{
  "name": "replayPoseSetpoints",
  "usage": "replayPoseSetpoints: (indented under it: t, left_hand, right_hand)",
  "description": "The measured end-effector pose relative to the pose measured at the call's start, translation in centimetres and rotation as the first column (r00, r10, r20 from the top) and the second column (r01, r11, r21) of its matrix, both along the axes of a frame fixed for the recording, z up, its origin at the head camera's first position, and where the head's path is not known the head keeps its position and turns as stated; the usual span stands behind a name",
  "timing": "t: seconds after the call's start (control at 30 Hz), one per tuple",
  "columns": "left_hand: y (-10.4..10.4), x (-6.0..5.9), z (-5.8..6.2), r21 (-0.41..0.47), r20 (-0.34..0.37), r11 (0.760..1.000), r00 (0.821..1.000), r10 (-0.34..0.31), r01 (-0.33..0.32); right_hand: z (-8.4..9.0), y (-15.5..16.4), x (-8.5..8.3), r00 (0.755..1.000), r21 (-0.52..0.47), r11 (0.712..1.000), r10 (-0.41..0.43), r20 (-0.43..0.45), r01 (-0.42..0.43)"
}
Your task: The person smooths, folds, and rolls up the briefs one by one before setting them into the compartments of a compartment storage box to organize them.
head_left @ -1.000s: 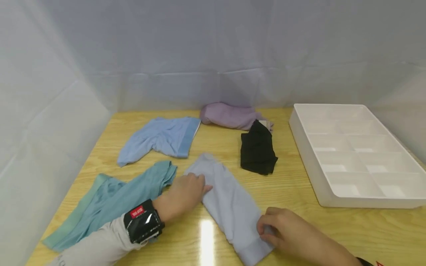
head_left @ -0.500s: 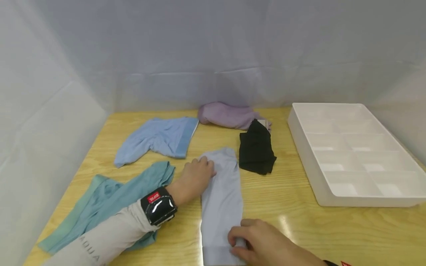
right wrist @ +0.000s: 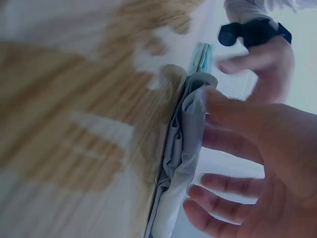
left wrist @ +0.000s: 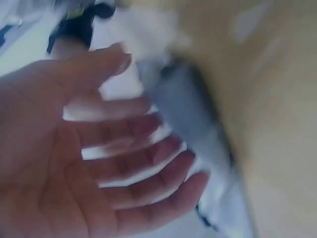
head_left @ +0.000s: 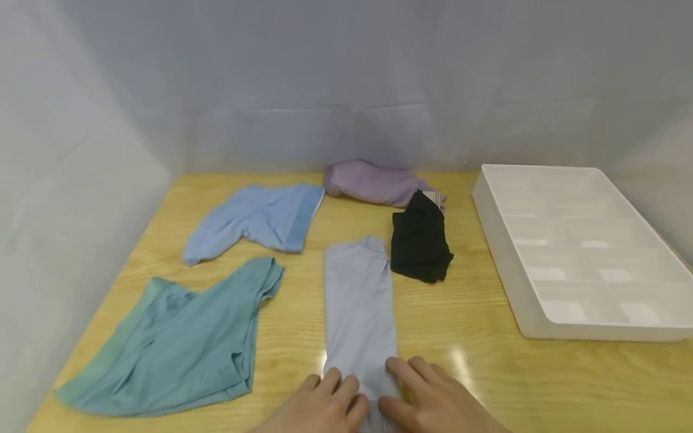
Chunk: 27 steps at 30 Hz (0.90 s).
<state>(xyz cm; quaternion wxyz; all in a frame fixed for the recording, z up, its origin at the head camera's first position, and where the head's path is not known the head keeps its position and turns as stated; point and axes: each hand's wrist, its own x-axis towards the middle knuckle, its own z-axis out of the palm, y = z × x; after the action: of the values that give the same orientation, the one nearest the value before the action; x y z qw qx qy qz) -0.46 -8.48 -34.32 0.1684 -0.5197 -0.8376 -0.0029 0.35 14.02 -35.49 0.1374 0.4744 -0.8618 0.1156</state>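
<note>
Folded into a long strip, grey-blue underpants [head_left: 360, 307] lie lengthwise in the middle of the table in the head view. My left hand [head_left: 330, 403] is at the strip's near left edge; the left wrist view shows its fingers extended and spread beside the blurred cloth. On the opposite edge, my right hand [head_left: 428, 397] touches the cloth with thumb and forefinger apart. The right wrist view shows the layered folds [right wrist: 183, 134] end-on, with the thumb at the top roll and the other fingers loosely extended.
Teal underpants [head_left: 184, 343] lie spread at the left, light blue ones [head_left: 254, 219] behind them. A purple garment [head_left: 373, 183] lies at the back, partly overlapped by a black folded garment [head_left: 419, 240]. A white divided tray [head_left: 503, 258] stands at the right.
The grey-blue underpants have swung from slanting to straight. My left hand has come from their far end to the near end, uncovering the teal underpants. My right hand has moved left with the cloth.
</note>
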Motion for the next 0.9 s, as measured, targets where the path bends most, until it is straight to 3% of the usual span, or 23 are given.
replayPoseSetpoints:
  t: [0.13,0.27,0.33,0.37,0.47,0.6,0.77,0.9]
  left_hand:
    - [1.2,0.8,-1.9,0.114,-0.226,0.992,0.971,0.084,-0.060]
    - [2.2,0.8,-2.9,0.140,-0.402,0.986,0.905,0.140,-0.091]
    - [2.5,0.9,-2.9,0.125,-0.437,0.986,0.886,0.155,-0.111]
    - [2.5,0.8,-2.8,0.113,-0.436,0.987,0.886,0.155,-0.117]
    - [2.3,0.6,-2.3,0.057,-0.360,0.990,0.922,0.142,-0.131]
    - [1.7,-0.2,-1.7,-0.017,-0.267,0.983,0.949,0.170,-0.181]
    - [1.3,-0.4,-2.1,-0.033,-0.161,0.964,0.954,0.254,-0.262]
    - [1.2,-0.3,-2.6,-0.002,-0.185,0.958,0.942,0.281,-0.286]
  right_hand:
    - [0.2,-0.3,0.0,0.991,0.079,0.996,0.061,-0.123,-0.051]
    - [0.1,-0.8,-0.5,0.976,0.089,0.986,0.154,-0.155,-0.142]
    - [0.1,-0.8,-0.8,0.977,0.086,0.984,0.169,-0.129,-0.159]
    - [0.1,-0.8,-0.9,0.980,0.083,0.984,0.168,-0.107,-0.159]
    - [0.1,-0.8,-1.2,0.986,0.083,0.986,0.149,-0.070,-0.143]
    - [0.1,-1.0,-1.0,0.990,0.095,0.992,0.093,-0.108,-0.083]
    - [0.5,-1.5,-1.1,0.988,0.137,0.990,0.058,-0.146,-0.038]
    - [0.5,-1.7,-1.7,0.986,0.140,0.989,0.063,-0.154,-0.042]
